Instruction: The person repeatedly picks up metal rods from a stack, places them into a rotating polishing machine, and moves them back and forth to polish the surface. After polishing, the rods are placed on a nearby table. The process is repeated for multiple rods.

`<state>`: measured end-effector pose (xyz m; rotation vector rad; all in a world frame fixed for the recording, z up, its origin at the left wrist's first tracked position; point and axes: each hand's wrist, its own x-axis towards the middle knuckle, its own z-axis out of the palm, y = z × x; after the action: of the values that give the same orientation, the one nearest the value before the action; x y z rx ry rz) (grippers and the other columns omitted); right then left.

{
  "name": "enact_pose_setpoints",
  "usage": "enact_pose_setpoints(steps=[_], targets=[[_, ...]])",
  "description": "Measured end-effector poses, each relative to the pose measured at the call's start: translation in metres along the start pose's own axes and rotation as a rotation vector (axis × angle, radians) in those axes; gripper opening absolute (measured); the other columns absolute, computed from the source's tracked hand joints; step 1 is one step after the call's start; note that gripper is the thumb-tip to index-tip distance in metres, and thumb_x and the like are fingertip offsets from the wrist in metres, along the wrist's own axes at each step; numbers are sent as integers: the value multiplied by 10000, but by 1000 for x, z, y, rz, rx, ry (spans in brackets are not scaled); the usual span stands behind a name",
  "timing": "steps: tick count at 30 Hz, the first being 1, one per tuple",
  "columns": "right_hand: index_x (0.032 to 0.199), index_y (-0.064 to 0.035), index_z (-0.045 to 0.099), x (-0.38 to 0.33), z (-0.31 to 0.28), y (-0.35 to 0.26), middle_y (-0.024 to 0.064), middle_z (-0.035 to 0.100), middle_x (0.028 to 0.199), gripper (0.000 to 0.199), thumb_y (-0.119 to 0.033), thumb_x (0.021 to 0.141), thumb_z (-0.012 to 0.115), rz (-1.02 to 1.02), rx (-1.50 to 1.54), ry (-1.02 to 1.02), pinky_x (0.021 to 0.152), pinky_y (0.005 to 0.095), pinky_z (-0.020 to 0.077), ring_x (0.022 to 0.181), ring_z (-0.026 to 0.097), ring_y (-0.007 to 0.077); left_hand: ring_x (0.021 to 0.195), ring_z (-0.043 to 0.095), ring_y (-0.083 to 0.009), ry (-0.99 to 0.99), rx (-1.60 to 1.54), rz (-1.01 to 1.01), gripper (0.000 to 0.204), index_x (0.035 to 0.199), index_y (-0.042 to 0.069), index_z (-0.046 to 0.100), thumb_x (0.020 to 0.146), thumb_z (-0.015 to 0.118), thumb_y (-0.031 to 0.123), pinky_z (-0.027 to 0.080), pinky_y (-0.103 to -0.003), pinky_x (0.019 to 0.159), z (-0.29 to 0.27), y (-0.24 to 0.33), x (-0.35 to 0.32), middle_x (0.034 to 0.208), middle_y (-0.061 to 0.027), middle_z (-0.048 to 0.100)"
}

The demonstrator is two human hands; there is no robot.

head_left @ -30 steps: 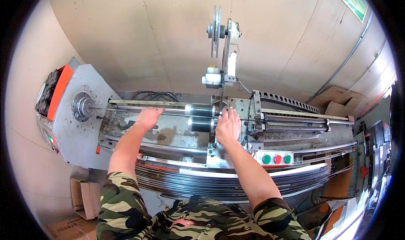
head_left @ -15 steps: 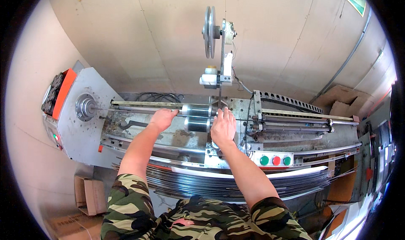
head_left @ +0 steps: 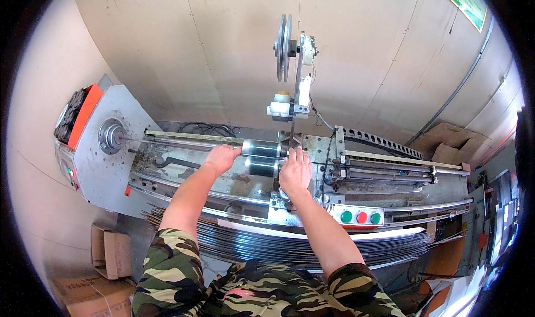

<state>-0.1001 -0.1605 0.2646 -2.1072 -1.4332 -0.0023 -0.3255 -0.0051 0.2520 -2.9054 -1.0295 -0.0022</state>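
At the left end of the upper shiny metal roller [head_left: 262,148], my left hand [head_left: 223,158] is closed, its fingertips around a thin dark rod that is mostly hidden by the hand. A second roller [head_left: 262,166] lies just in front of the first. Over the machine's carriage [head_left: 320,141], right beside the rollers' right ends, my right hand [head_left: 295,172] has its fingers bent and close together. What lies under those fingers is hidden. The thin rod [head_left: 316,162] shows again to the right of that hand. A round chuck [head_left: 112,136] faces the rollers from the left.
Above the carriage stands a post with a grooved wheel [head_left: 283,48]. A button box [head_left: 356,215] with green and red buttons sits right of my right forearm. In front lies a bundle of thin dark rods [head_left: 312,247]. A hook wrench [head_left: 177,162] rests on the bed; cardboard boxes [head_left: 111,253] stand lower left.
The view has shifted slightly. Both hands stay at about the same places on the machine, with my left hand a touch closer to the roller's end.
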Motion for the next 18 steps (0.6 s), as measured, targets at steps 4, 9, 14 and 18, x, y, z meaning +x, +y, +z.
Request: enact_pose_setpoints(steps=[4, 9, 14, 18], targets=[[1283, -28, 558, -3, 1, -4, 205, 511, 1405, 385, -185, 931, 548, -6, -2, -5, 1102, 464, 349, 1308, 468, 354, 936, 665, -325, -6, -7, -5, 292, 1140, 130, 598, 868, 514, 66, 532, -451, 800, -2, 0, -5, 928, -135, 684], [1268, -14, 570, -3, 5, -3, 214, 527, 1388, 384, -183, 924, 553, -8, -5, 28, 1089, 470, 360, 1286, 488, 359, 971, 659, -325, -31, -21, -22, 275, 1122, 117, 596, 865, 513, 61, 532, -447, 824, -2, 0, -1, 953, -134, 691], [1248, -2, 582, -2, 10, 4, 227, 548, 1358, 378, -177, 913, 561, -45, -7, 62, 1071, 468, 378, 1258, 511, 363, 984, 653, -334, -17, -25, -11, 266, 1089, 100, 596, 845, 513, 32, 535, -447, 820, 3, 0, 1, 952, -135, 691], [1276, -17, 572, 1, 8, 10, 211, 542, 1378, 394, -197, 926, 561, -19, -4, 13, 1088, 469, 366, 1284, 493, 358, 960, 651, -338, -25, -9, -27, 244, 1061, 89, 600, 840, 516, 27, 534, -456, 797, -3, 9, 3, 928, -141, 682]])
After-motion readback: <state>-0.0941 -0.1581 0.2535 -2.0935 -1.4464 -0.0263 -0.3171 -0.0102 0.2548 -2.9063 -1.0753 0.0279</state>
